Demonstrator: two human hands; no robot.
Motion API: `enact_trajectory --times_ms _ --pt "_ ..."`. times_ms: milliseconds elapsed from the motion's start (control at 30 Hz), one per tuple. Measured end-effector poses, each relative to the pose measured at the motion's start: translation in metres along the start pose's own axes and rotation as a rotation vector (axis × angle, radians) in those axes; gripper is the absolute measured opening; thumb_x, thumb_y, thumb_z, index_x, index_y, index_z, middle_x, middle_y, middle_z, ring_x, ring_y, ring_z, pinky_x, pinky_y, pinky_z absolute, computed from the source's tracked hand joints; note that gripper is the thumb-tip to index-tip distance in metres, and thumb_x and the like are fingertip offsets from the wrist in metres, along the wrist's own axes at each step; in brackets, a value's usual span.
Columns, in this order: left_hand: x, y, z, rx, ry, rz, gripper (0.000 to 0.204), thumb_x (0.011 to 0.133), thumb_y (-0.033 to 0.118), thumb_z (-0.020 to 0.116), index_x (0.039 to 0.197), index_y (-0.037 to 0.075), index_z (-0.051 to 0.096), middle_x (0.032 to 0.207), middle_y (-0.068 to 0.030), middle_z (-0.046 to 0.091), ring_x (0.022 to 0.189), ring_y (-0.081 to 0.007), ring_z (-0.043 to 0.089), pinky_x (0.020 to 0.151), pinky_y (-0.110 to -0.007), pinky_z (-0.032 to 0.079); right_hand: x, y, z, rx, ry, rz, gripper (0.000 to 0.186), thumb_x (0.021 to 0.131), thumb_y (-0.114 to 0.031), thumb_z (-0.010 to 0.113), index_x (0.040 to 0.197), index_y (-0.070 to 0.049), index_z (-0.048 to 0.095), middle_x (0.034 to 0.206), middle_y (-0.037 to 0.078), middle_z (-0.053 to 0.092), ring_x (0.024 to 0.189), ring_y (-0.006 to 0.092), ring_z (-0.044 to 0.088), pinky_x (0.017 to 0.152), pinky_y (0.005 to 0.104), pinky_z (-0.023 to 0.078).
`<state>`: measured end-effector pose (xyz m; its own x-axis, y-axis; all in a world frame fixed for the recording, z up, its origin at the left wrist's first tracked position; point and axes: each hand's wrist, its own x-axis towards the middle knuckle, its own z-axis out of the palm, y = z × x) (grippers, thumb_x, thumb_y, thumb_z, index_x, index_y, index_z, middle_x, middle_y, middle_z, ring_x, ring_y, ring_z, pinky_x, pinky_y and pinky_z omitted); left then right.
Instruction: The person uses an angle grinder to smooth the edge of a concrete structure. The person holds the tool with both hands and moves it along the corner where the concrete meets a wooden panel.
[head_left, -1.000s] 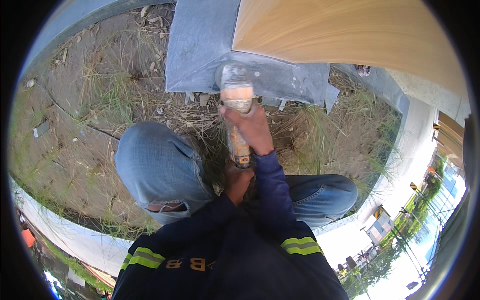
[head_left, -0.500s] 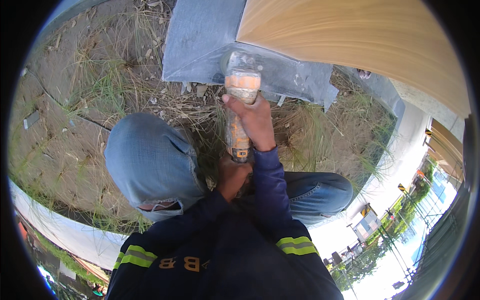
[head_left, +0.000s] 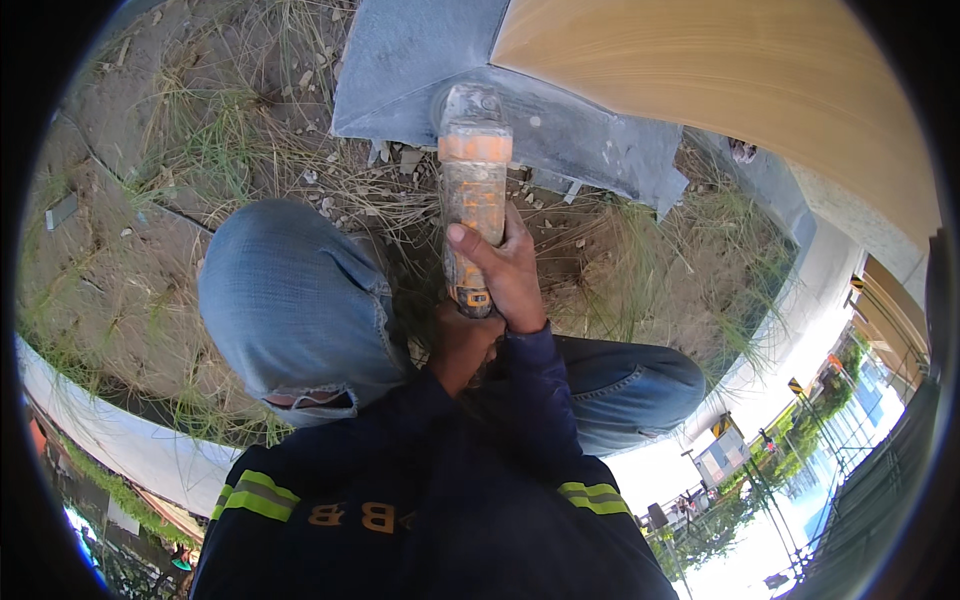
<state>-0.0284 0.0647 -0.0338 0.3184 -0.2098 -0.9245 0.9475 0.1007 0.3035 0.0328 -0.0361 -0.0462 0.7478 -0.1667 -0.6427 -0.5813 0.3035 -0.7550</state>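
Note:
A dusty orange and grey angle grinder (head_left: 474, 190) points away from me. Its head lies over the grey stone slab (head_left: 580, 140), with a rounded disc edge partly showing at the head's left side. My right hand (head_left: 507, 268) wraps the rear part of the grinder's body from the right, thumb across the top. At the tool's back end, my left hand (head_left: 462, 345) is closed around it, its fingers mostly hidden. Pale dust marks the slab around the grinder's head.
A tan curved wall (head_left: 700, 60) rises behind the slab. Dry grass (head_left: 210, 140), soil and stone chips surround it. My bent knee in torn jeans (head_left: 290, 300) is left of the grinder; the other leg (head_left: 640, 390) lies to the right. A white curb (head_left: 120, 400) borders the ground.
My right hand has slid back along the grinder's body, from near its orange collar toward its rear end. The grinder's head has shifted slightly left, and the view has moved a little.

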Motion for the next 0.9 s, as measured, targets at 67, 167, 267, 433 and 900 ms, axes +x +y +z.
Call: enact_trajectory --times_ms 67,167,267,433,900 --pt "-0.002 0.003 0.001 -0.038 -0.002 0.028 0.015 0.08 0.002 0.071 0.092 -0.001 0.064 0.071 -0.0062 0.064 0.049 -0.0151 0.059 0.045 -0.031 0.045 0.001 -0.002 0.003 -0.017 -0.027 0.002 0.048 0.09 -0.021 0.084 0.125 0.001 0.06 0.109 0.009 0.07 0.093 0.0145 0.066 0.083 0.0315 0.055" --pt "-0.003 0.005 0.004 0.032 -0.023 0.002 0.013 0.081 0.003 0.071 0.091 -0.001 0.064 0.07 -0.0064 0.064 0.049 -0.0152 0.059 0.045 -0.031 0.045 -0.007 -0.008 -0.001 0.039 0.053 0.038 0.047 0.09 -0.021 0.084 0.125 0.001 0.06 0.109 0.009 0.07 0.095 0.015 0.066 0.085 0.0318 0.055" --pt "-0.005 0.007 0.005 0.083 -0.063 -0.007 0.013 0.082 0.004 0.071 0.091 -0.002 0.064 0.069 -0.0066 0.064 0.05 -0.0154 0.059 0.045 -0.031 0.045 -0.012 -0.004 -0.01 0.047 0.131 0.001 0.045 0.091 -0.019 0.083 0.125 0.001 0.061 0.108 0.009 0.07 0.095 0.0151 0.066 0.084 0.032 0.055" --pt "-0.008 0.011 0.007 -0.01 -0.015 -0.012 0.014 0.08 0.005 0.071 0.09 -0.002 0.064 0.068 -0.0072 0.064 0.049 -0.0156 0.059 0.045 -0.032 0.045 -0.006 -0.005 -0.001 -0.027 0.048 -0.01 0.045 0.092 -0.02 0.081 0.126 0.001 0.061 0.108 0.009 0.07 0.093 0.0147 0.066 0.083 0.0319 0.055" --pt "-0.002 0.006 -0.001 -0.066 -0.081 0.016 0.016 0.079 0.004 0.072 0.092 -0.003 0.065 0.071 -0.0088 0.066 0.052 -0.017 0.062 0.045 -0.032 0.047 -0.006 -0.008 0.003 -0.026 0.048 0.014 0.045 0.092 -0.018 0.081 0.127 0.001 0.06 0.109 0.008 0.07 0.095 0.0143 0.066 0.084 0.0317 0.054"
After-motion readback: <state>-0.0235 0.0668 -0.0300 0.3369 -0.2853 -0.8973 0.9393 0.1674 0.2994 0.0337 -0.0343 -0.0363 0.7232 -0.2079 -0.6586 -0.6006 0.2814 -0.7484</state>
